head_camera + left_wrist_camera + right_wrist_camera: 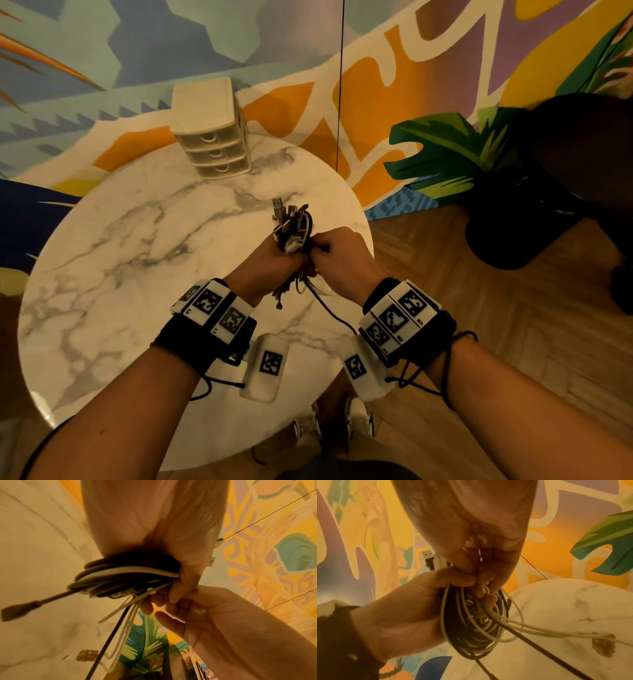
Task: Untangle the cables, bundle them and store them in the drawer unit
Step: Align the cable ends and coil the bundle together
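My left hand [274, 257] grips a coiled bundle of black and white cables [293, 233] above the right part of the round marble table [137, 240]. USB plugs stick up from the top of the bundle. My right hand [337, 255] pinches strands at the bundle's side, fingers curled against the left hand. In the left wrist view the coil [123, 573] wraps round under my left hand [180, 574], and loose ends hang down. The right wrist view has the coil [471, 628] hanging below both hands. A small beige drawer unit [212, 133] with three shut drawers stands at the table's far edge.
One black cable [329, 311] trails from the bundle down toward my right wrist. A dark pot with a green plant [507, 219] stands on the wooden floor to the right. A painted wall runs behind the table. My shoes [358, 419] show below the table's near edge.
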Available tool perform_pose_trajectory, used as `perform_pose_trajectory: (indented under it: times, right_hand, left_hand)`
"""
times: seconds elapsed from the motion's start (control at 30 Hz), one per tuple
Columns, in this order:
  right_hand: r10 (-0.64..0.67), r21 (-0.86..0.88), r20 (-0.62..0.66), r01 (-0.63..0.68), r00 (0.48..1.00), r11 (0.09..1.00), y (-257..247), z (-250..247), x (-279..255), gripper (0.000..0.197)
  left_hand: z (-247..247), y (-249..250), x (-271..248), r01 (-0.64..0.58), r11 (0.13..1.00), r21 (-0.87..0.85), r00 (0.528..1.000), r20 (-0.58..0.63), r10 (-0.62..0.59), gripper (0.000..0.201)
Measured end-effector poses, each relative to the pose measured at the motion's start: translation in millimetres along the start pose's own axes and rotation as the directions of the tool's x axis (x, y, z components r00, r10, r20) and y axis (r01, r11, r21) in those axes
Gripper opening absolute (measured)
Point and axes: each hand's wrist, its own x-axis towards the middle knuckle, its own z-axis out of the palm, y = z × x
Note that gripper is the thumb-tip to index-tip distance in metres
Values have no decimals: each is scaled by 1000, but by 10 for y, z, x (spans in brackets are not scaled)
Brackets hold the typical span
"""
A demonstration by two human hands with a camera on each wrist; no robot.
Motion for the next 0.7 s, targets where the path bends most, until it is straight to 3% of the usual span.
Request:
perform_pose_trajectory:
  times: [0.07, 0.17, 0.3, 0.37, 0.43, 0.47, 0.53, 0.7]
  right_hand:
    - [-41, 28, -6, 41, 999, 999, -17, -11, -9, 28]
    - [-82, 55, -5, 82, 997, 995, -35, -39, 2, 30]
    - [35, 299, -72, -12, 997, 954, 75, -87, 70, 30]
    - [175, 461, -123, -100, 977, 882, 173, -79, 58, 17]
    - [296, 581, 3, -243, 955, 777, 251, -11, 28, 39]
    - [298, 625, 105, -296, 949, 722, 267, 63, 14, 50]
    - [216, 697, 232, -317, 948, 643, 214, 208, -29, 50]
    - [151, 844, 280, -318, 948, 433, 5, 338, -88, 54]
  left_hand:
    - [-30, 18, -24, -20, 995, -97, 1000, -7, 19, 23]
    - [-95, 16, -31, -15, 978, -206, 1000, -16, 11, 39]
    - [-221, -19, -52, -29, 955, -295, 998, -67, 9, 19]
    - [-271, -32, -86, -59, 919, -391, 998, -53, 42, 10]
    - [-281, -22, -113, -81, 837, -541, 996, -9, 90, 5]
    - [-268, 5, -130, -83, 785, -615, 993, 19, 119, 7]
    - [-232, 50, -133, -72, 712, -698, 987, 52, 150, 16]
    - [-230, 157, -124, -79, 634, -769, 982, 48, 181, 13]
